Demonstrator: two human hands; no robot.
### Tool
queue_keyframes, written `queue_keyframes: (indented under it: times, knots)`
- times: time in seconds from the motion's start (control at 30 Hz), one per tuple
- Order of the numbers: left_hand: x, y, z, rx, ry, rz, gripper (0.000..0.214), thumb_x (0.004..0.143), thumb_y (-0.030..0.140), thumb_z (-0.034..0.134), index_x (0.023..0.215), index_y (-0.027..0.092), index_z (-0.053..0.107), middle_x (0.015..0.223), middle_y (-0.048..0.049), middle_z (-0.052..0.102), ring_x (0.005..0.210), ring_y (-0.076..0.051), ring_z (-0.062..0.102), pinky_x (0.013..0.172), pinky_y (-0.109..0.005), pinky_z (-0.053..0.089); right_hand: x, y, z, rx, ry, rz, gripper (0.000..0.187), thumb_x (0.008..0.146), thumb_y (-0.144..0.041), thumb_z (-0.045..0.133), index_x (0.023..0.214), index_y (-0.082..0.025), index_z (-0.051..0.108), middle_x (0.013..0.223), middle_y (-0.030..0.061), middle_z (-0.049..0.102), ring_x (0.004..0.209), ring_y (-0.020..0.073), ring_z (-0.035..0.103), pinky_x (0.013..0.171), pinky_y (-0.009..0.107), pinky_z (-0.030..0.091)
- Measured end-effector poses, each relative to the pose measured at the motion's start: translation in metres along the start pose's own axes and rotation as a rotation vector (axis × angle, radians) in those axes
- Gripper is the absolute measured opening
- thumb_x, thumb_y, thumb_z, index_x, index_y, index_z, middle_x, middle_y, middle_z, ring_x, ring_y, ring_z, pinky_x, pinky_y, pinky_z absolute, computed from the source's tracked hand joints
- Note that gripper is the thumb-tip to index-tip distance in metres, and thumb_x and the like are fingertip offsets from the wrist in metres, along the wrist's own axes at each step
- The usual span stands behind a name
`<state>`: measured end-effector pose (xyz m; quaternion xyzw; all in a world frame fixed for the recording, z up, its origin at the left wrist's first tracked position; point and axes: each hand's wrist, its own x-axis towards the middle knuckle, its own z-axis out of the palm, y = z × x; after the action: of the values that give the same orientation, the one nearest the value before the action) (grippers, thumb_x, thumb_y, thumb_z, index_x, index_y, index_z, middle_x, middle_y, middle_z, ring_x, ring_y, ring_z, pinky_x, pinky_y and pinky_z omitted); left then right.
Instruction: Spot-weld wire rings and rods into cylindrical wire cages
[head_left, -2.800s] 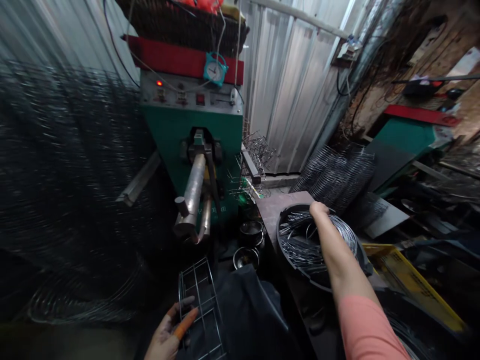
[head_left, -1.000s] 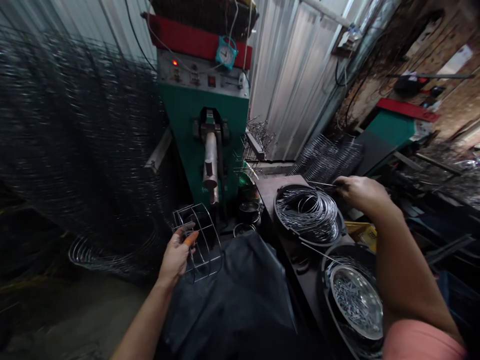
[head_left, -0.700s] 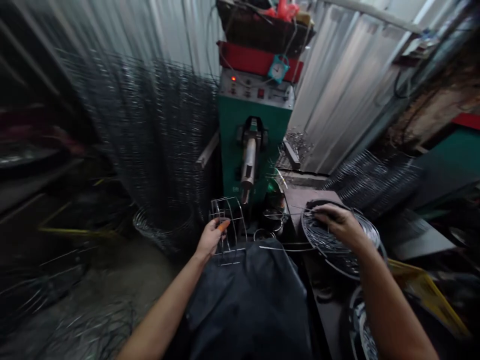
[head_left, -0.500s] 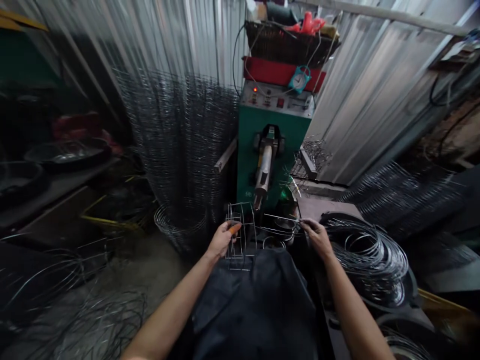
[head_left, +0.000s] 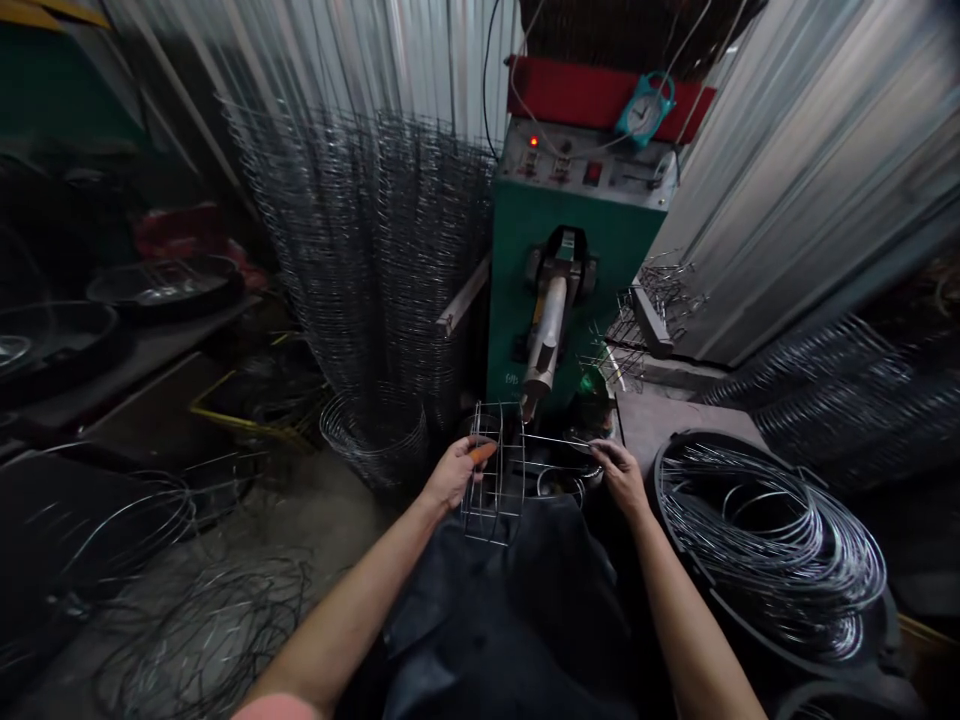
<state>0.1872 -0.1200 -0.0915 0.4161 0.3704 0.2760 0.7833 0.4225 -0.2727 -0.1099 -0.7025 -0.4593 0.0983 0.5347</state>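
My left hand (head_left: pixel 453 474) is closed on the left side of a small welded wire cage (head_left: pixel 501 490), with an orange cover on one finger. The cage stands above my dark-clothed lap, its top edge close to the electrode tip (head_left: pixel 529 402) of a green spot welder (head_left: pixel 570 215). In a pinch, my right hand (head_left: pixel 621 474) grips the right end of a thin straight wire (head_left: pixel 559 438). That wire's left end lies by the cage, just below the electrode tip; whether they touch I cannot tell.
On the right sits a black tub (head_left: pixel 679 530) of loose wire rings (head_left: pixel 810 540). Tall stacks of wire baskets (head_left: pixel 352 260) lean on the metal wall to the left. Wire scraps (head_left: pixel 217 640) litter the floor. A blue clock (head_left: pixel 643 112) hangs on the welder.
My right hand has moved left, bringing the straight wire's end to the cage beneath the electrode tip. My left hand still holds the cage. The head view has shifted slightly.
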Motion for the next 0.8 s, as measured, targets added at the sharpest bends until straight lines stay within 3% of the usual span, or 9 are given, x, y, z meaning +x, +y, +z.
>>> queue_keyframes:
  times: [0.8]
  knots:
    - [0.020, 0.009, 0.003, 0.033, -0.001, -0.008, 0.039, 0.044, 0.033, 0.080, 0.073, 0.014, 0.061, 0.062, 0.0029, 0.047, 0.052, -0.005, 0.038, 0.040, -0.015, 0.022, 0.015, 0.006, 0.001, 0.048, 0.025, 0.056, 0.025, 0.073, -0.044, 0.059, 0.080, -0.020, 0.066, 0.080, 0.0036, 0.062, 0.081, 0.0201, 0.057, 0.078, 0.034, 0.044]
